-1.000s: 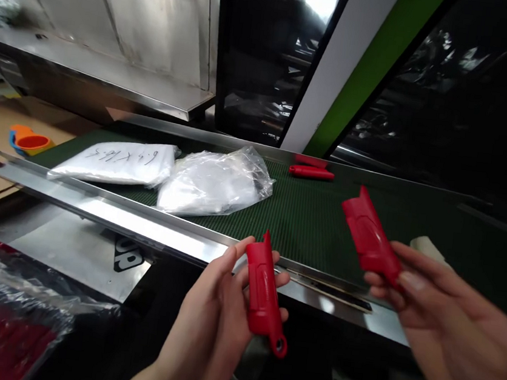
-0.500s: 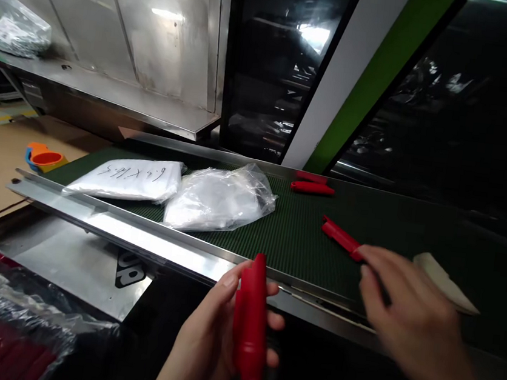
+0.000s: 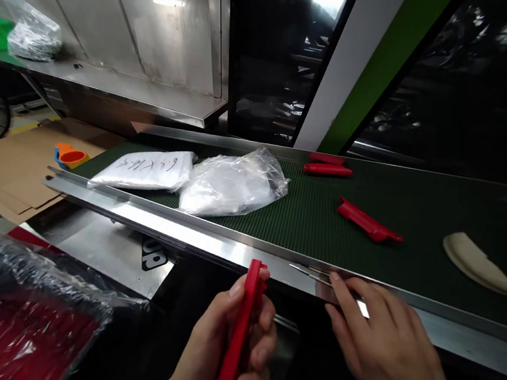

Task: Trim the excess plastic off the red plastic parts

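Observation:
My left hand [image 3: 231, 340] is closed round a red plastic handle piece [image 3: 237, 328], held edge-on below the belt's rail. My right hand [image 3: 382, 345] is empty, fingers stretched out, fingertips touching the steel rail [image 3: 211, 243] of the green conveyor belt [image 3: 305, 220]. A second red handle piece [image 3: 366, 221] lies on the belt beyond that hand. Another red piece [image 3: 328, 170] rests at the belt's far edge, with one more behind it. A cream blade-shaped part [image 3: 478, 264] lies on the belt at the right.
Two clear plastic bags [image 3: 231, 181] of white items lie on the belt's left part, one with writing [image 3: 143, 168]. A bag of red parts [image 3: 23, 322] sits at the lower left. Cardboard [image 3: 14, 157] and an orange-blue object [image 3: 70, 156] lie on the floor. A steel shelf [image 3: 110, 82] runs behind.
My right hand put its red piece down on the belt and drew back to the rail, empty. My left hand turned its red piece edge-on and lowered it.

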A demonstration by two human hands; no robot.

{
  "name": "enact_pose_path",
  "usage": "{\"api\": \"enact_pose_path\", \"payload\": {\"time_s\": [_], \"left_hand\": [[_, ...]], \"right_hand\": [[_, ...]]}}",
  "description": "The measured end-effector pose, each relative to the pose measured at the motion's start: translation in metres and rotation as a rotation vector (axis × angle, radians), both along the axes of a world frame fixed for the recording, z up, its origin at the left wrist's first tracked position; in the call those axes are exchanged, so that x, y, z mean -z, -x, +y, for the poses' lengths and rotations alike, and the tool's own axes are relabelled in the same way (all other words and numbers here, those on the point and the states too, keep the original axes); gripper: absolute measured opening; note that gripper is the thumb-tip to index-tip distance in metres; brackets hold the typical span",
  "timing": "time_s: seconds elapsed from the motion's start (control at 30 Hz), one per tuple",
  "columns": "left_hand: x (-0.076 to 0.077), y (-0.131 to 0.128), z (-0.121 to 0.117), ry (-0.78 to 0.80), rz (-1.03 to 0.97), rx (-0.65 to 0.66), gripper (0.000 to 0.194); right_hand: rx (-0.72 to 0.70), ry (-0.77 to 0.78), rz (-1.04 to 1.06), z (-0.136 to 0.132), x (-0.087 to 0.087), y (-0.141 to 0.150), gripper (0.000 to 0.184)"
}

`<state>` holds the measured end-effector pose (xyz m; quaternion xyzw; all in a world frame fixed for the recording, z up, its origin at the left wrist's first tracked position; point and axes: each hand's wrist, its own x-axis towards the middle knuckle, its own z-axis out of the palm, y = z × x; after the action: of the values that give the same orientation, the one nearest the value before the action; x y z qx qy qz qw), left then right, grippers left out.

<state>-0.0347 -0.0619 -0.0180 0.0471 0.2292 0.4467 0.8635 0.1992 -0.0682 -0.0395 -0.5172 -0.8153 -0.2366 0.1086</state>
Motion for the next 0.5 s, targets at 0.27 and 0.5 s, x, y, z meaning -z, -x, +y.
{"api": "enact_pose_path", "payload": {"time_s": [0.27, 0.5], "left_hand": [[0.008, -0.005, -0.009, -0.191, 0.052, 0.157, 0.033], [-0.005, -0.011, -0.023, -0.171, 0.345, 0.105, 0.023]], "right_hand": [[-0.187, 0.121, 0.200, -0.007, -0.001, -0.006, 0.043], [-0.212, 0.346, 0.712, -0.025, -0.040, 0.027, 0.041]]}}
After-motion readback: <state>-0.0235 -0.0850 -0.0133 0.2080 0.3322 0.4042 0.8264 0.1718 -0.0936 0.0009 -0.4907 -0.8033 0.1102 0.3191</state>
